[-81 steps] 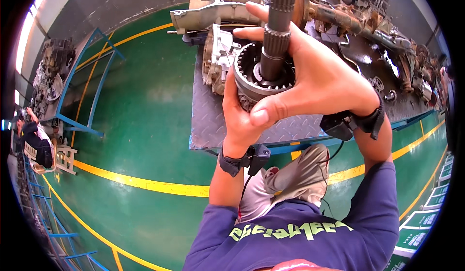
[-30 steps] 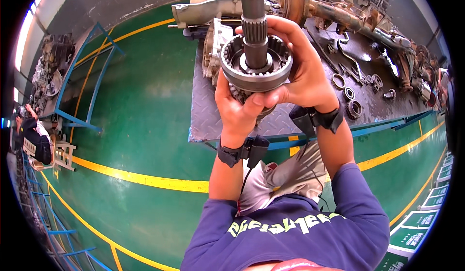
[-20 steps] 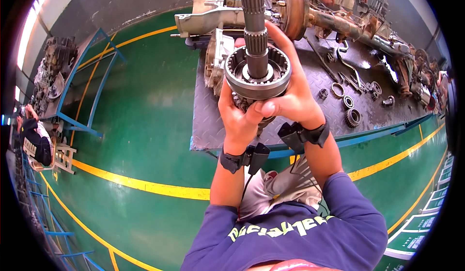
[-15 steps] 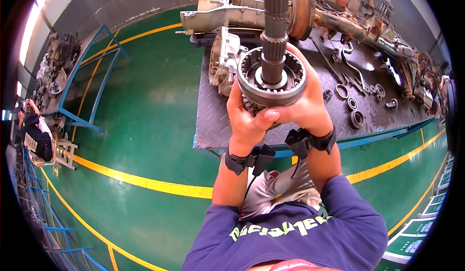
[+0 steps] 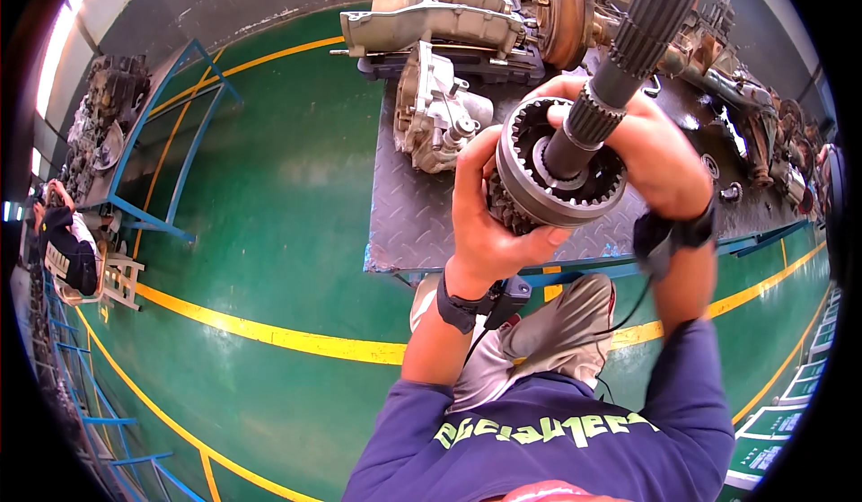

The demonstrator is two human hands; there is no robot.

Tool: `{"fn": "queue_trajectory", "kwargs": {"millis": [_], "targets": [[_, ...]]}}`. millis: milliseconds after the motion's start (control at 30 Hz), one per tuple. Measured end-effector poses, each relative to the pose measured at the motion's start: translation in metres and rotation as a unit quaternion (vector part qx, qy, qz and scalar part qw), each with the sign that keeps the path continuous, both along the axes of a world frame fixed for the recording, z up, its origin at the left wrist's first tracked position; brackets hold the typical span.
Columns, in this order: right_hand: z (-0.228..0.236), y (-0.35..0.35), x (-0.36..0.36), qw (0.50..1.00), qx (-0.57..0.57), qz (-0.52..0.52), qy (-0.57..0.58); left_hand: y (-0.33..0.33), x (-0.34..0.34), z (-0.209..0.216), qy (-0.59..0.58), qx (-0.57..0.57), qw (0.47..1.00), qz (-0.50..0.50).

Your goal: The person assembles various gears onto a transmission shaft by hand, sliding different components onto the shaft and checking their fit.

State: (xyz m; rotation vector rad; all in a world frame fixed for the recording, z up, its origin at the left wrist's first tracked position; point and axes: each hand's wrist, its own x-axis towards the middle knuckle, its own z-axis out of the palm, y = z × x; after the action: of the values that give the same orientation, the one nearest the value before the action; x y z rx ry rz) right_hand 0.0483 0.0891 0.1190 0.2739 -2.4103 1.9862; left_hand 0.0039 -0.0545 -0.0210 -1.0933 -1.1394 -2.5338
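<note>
Hands grip a geared shaft at a tread-plate bench on green floor.

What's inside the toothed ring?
Inside the toothed ring, a collar surrounds the base of the splined shaft. The shaft covers part of the ring's far inner wall.

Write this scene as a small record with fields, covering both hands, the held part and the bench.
Held part: splined shaft with internally toothed ring, upper end leaning right
Left hand: wrapped around the gears under the ring
Right hand: curled over the ring's far side; grip unclear
Bench: patterned metal top
Farther back: pale metal housing, rusty drum
</note>
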Motion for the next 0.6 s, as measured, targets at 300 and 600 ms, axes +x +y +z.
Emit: {"fn": "queue_trajectory", "kwargs": {"millis": [300,600], "targets": [[0.036,0.021,-0.039,0.943,0.261,0.182,-0.093,0.005,-0.005,0.004,0.047,-0.018,0.999,-0.017],[0.038,0.020,-0.020,0.930,0.338,0.122,-0.077,0.007,-0.002,0.002,0.053,-0.011,0.997,-0.049]]}}
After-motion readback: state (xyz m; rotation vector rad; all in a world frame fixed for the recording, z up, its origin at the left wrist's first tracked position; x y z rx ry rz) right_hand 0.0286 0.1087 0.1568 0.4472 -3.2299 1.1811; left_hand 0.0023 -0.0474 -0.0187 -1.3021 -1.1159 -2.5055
